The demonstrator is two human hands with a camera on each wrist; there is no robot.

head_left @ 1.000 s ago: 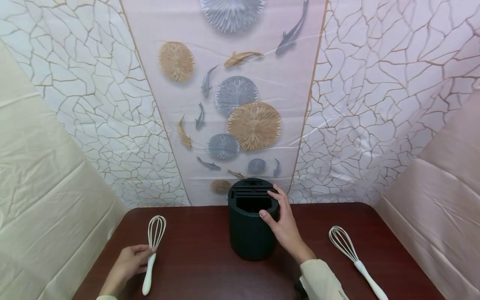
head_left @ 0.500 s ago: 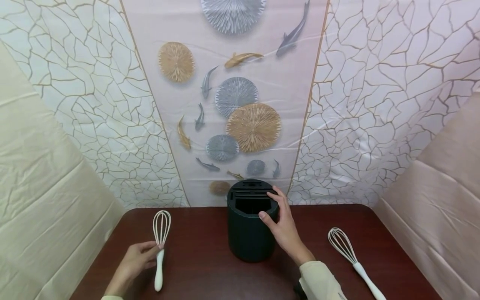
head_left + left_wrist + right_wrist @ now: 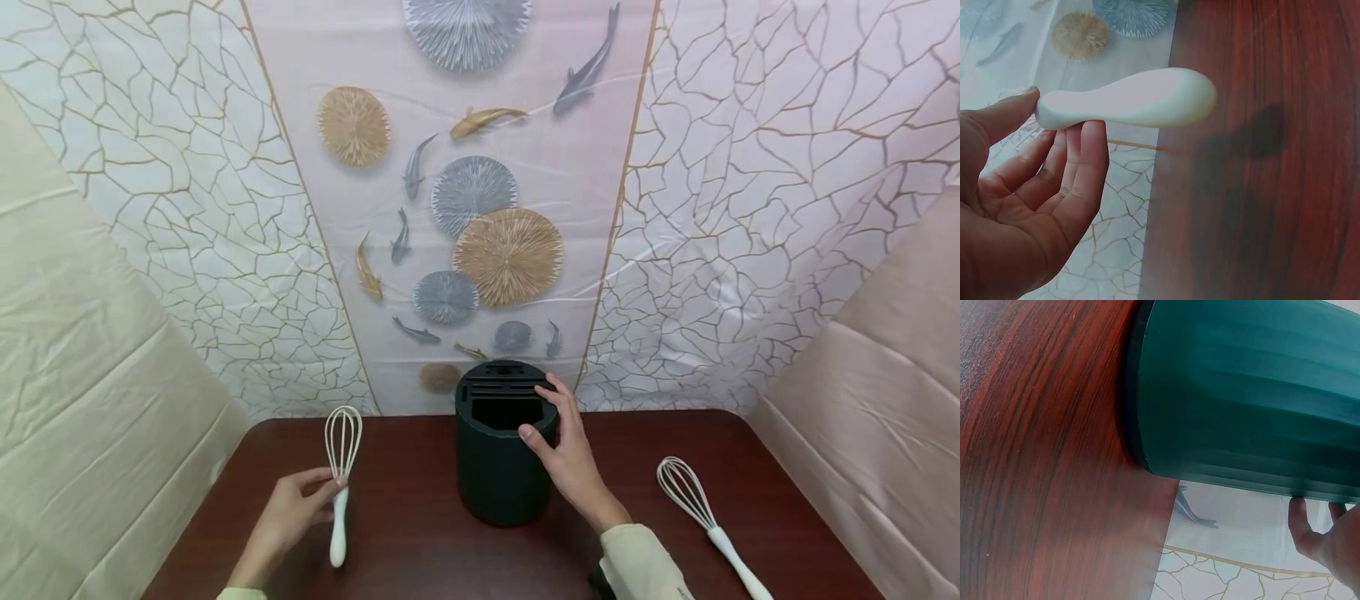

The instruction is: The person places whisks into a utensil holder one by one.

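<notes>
A white-handled whisk is pinched by my left hand where its handle meets the wires, wires pointing up and away. In the left wrist view the whisk's handle hangs above the table, its shadow below, between thumb and fingertips. Mid-table stands a dark green utensil holder, upright, with slots and a large opening on top. My right hand holds its upper right side, thumb at the front of the rim and fingers farther back. Bent fingers touch the holder's side in the right wrist view.
A second whisk lies on the dark red wooden table at the right. Close behind the holder, the table's back edge meets a patterned cloth backdrop. Beige cloth panels slope down on both sides.
My left hand has carried the whisk to the right and slightly away from me, toward the holder. The right hand, holder and second whisk keep their places.
</notes>
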